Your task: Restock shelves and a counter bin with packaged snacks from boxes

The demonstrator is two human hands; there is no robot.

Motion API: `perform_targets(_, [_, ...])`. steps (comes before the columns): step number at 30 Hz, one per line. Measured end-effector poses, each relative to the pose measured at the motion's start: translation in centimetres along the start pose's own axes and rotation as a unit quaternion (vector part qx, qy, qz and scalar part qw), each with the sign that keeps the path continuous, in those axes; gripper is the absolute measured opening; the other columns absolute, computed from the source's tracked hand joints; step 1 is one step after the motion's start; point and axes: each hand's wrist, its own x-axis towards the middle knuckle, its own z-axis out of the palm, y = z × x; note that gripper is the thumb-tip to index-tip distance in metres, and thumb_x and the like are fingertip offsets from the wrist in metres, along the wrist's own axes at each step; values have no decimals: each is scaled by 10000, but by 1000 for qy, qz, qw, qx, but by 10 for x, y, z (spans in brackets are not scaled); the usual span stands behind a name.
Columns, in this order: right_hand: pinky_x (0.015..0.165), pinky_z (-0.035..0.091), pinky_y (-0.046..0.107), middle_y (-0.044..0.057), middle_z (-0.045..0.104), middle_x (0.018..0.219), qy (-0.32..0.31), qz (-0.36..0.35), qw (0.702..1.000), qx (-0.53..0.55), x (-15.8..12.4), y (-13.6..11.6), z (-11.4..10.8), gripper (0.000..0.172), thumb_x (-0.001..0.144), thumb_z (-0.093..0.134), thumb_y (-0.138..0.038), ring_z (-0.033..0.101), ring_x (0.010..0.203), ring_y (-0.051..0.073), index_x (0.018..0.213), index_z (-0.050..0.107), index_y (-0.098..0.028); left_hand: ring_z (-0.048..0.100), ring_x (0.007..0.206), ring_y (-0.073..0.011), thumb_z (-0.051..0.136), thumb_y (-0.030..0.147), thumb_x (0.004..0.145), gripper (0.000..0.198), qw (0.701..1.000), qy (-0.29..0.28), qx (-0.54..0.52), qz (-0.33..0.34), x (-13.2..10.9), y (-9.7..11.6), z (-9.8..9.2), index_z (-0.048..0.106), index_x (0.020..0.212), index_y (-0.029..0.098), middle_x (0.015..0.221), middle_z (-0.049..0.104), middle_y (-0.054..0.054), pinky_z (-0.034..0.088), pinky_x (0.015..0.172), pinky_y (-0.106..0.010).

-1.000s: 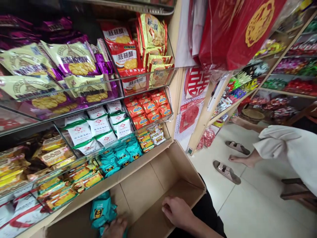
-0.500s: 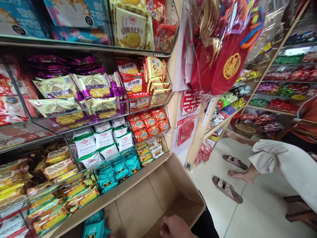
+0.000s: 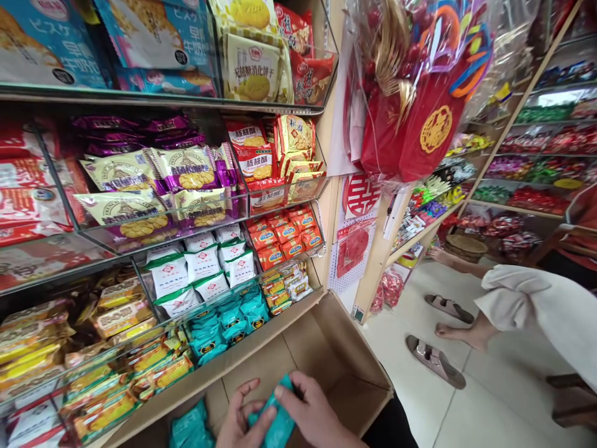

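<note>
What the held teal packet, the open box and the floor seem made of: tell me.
Teal packet: probably plastic film, slightly shiny, judging by its crinkles. Box: cardboard, matte brown, with visible creases. Floor: glossy tile, perhaps ceramic, going by the straight joint lines and soft sheen.

My feed's bottom edge crops the near side of the cardboard box (image 3: 270, 361) and the teal packets (image 3: 190, 426) by its far edge. The left hand (image 3: 245, 418) and right hand (image 3: 311, 407) cover part of the held packet (image 3: 278, 423); I can't read its print. Wrapped goods (image 3: 532, 196) along the far shelf's edge (image 3: 517, 210) are too small for me to identify. The right edge cuts off a person (image 3: 536, 305).
</note>
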Motion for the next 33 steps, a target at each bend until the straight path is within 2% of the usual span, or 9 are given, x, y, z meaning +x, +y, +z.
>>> perform_targets(3, [503, 284, 188, -46, 310, 566, 67, 13, 997, 46, 3, -12, -4, 343, 796, 409, -460, 332, 545, 76, 617, 352, -174, 483, 539, -138, 668, 537, 539, 411, 994, 106, -37, -16, -2, 24, 16, 530, 682, 178, 564, 537, 18, 397, 537, -243])
perform_targets(8, [482, 250, 204, -47, 280, 528, 133, -2, 991, -1, 4, -17, -2, 393, 830, 343, -471, 302, 509, 79, 568, 305, -180, 439, 577, -122, 521, 546, 696, 350, 984, 174, -34, -8, 0, 30, 28, 524, 684, 196, 588, 493, 37, 364, 547, -218])
perform_targets(14, [473, 243, 213, -51, 300, 506, 162, -41, 985, -52, -1, -15, 3, 366, 852, 311, -432, 317, 476, 77, 580, 307, -187, 367, 501, -107, 519, 533, 707, 362, 977, 209, -40, -3, 1, 27, 25, 418, 571, 213, 509, 376, 63, 324, 509, -226])
perform_targets(20, [456, 260, 205, -46, 296, 489, 173, -69, 979, -78, 0, -21, -3, 380, 864, 315, -386, 315, 461, 72, 544, 322, -182, 449, 539, -123, 489, 557, 713, 347, 977, 187, -95, -42, -1, 32, 28, 452, 636, 220, 565, 468, 45, 359, 518, -235])
perform_targets(23, [500, 307, 213, -13, 391, 530, 167, -194, 955, -150, -2, -28, -17, 351, 869, 341, -323, 370, 513, 85, 583, 468, -164, 504, 554, -133, 525, 562, 683, 355, 977, 159, -115, -87, -4, 43, 25, 501, 675, 207, 589, 512, 31, 395, 536, -247])
perform_targets(26, [636, 373, 262, 44, 543, 686, 123, -342, 904, -226, -9, -32, -30, 228, 843, 428, -329, 464, 684, 130, 856, 612, -196, 571, 561, -152, 448, 595, 717, 432, 966, 74, -177, -171, -13, 63, 21, 545, 855, 197, 691, 591, -15, 434, 522, -272])
perform_targets(29, [795, 369, 332, 33, 597, 856, 33, -412, 871, -264, -24, -33, -31, 207, 787, 524, -360, 484, 840, 159, 965, 600, -287, 575, 518, -121, 524, 417, 757, 306, 919, -32, -296, -260, -23, 80, 18, 529, 983, 212, 722, 615, -9, 417, 436, -216])
perform_targets(31, [879, 334, 383, 32, 558, 1033, 20, -400, 883, -245, -34, -32, -26, 220, 757, 555, -370, 457, 978, 193, 963, 592, -304, 599, 570, -114, 574, 225, 742, 335, 913, -20, -328, -241, -26, 85, 17, 508, 1070, 233, 808, 641, -11, 427, 440, -191])
perform_targets(33, [908, 326, 408, 67, 465, 1173, 73, -312, 933, -165, -40, -31, -17, 309, 760, 537, -365, 410, 1083, 225, 1056, 537, -277, 627, 711, -135, 573, 145, 736, 429, 917, 4, -350, -193, -28, 84, 18, 479, 1140, 253, 933, 650, -26, 474, 540, -205])
